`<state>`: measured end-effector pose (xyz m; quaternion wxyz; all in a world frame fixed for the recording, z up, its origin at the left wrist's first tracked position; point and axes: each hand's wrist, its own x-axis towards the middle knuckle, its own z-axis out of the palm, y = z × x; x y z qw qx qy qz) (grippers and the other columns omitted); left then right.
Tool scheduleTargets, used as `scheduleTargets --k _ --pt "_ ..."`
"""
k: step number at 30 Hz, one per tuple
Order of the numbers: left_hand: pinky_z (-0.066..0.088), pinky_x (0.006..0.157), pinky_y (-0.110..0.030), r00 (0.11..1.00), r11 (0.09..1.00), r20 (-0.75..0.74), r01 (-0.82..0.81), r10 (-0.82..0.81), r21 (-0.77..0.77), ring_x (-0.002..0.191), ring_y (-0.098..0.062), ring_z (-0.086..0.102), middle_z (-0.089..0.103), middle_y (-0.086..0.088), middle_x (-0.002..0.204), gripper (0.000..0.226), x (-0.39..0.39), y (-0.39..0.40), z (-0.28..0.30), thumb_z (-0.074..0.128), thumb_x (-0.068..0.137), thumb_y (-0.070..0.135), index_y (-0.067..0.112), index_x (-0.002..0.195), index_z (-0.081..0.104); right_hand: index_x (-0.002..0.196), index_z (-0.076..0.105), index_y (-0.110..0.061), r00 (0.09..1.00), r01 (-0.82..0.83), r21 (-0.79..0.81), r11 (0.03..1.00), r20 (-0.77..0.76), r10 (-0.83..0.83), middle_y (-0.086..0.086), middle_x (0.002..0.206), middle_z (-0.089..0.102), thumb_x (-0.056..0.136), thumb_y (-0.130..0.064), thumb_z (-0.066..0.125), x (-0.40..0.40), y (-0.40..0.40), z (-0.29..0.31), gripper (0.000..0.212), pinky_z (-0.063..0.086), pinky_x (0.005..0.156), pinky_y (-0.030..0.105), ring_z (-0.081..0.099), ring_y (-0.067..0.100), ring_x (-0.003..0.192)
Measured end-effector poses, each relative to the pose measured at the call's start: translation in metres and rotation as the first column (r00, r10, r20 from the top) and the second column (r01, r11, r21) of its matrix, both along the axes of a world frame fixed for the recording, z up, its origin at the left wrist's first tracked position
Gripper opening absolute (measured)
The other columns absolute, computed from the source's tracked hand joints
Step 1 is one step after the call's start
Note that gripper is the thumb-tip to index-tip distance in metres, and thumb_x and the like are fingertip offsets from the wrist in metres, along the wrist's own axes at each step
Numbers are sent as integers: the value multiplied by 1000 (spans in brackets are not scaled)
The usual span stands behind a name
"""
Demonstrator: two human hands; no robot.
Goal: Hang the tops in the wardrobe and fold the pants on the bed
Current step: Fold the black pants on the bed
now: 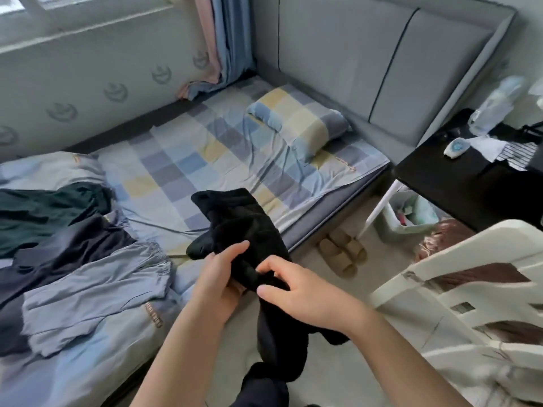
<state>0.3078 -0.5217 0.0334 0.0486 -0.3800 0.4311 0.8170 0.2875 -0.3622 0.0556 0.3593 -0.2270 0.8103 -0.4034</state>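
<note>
Black pants (pixel 244 230), no legible label

Your left hand (pixel 219 277) and right hand (pixel 305 292) grip a black garment (pixel 244 227) over the bed (pixel 182 168) edge

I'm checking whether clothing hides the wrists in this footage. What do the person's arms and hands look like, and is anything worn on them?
Both forearms are bare as far as the frame shows: no sleeves, cuffs or gloves. The left hand and right hand carry no visible ring, watch, bracelet or marking. The fingernails look short and unpainted. Both wrists are fully exposed.
</note>
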Motion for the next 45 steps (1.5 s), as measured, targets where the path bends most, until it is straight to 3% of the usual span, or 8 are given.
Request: scheduleTargets --k 5,10,15,21,25,30,38,45 --pt "60 76 -40 981 943 -185 -9 -55 -332 93 -26 73 75 -10 101 27 -5 -33 -1 66 87 -1 15 110 67 104 48 -29 909 355 -27 934 -223 -352 -11 103 47 91 -47 51 -13 -64 -2 23 42 72 18 52 10 90" --pt "56 76 -24 878 836 -379 43 -293 -547 101 -14 69 73 4 108 45 -21 -51 10 65 88 0 27 124 60 134 36 -37 870 395 -133 909 -263 -417 -6 126 43 73 -78 39 -31 -105 20 74 43 98 34 46 15 115" --pt "54 80 -23 834 767 -369 96 -410 -635 108 -11 65 70 9 114 69 -25 -64 15 66 83 3 35 140 46 125 51 -36 858 377 -153 913 -313 -407 -7 110 58 91 -52 48 -42 -126 23 37 50 90 35 57 13 104" --pt "54 91 -41 913 957 -402 -56 -66 -284 116 -33 62 67 0 126 55 -21 -68 13 65 90 21 40 138 46 100 67 -25 916 317 -264 911 -165 -366 -7 82 69 97 -32 49 -65 -121 21 19 53 75 32 64 9 83" --pt "58 79 -34 921 884 -389 -186 5 -429 100 -21 70 72 -2 110 40 -27 -55 13 74 83 28 29 121 61 100 70 -19 972 236 -332 913 77 -223 4 92 73 98 -26 51 -86 -106 19 20 53 88 48 68 21 92" --pt "53 74 -42 935 704 -276 -351 225 -618 80 -25 65 70 -12 83 14 -30 -54 6 60 71 16 23 80 68 113 67 -15 879 319 -414 853 465 -104 8 113 71 99 -21 50 -136 -69 19 23 53 91 49 66 25 106" --pt "49 61 -10 836 384 -350 -515 424 -766 74 8 66 71 25 80 16 -28 -70 9 67 87 34 45 75 70 113 64 -8 914 359 -414 836 338 -225 7 105 71 101 -15 45 -242 -9 27 23 57 83 38 69 19 95" --pt "54 78 -29 762 294 -358 -569 541 -768 78 0 66 72 16 84 5 -16 -105 19 68 89 28 28 84 70 92 68 -13 949 308 -436 846 203 -241 -2 84 76 99 -18 51 -326 22 37 19 56 59 22 72 11 79"
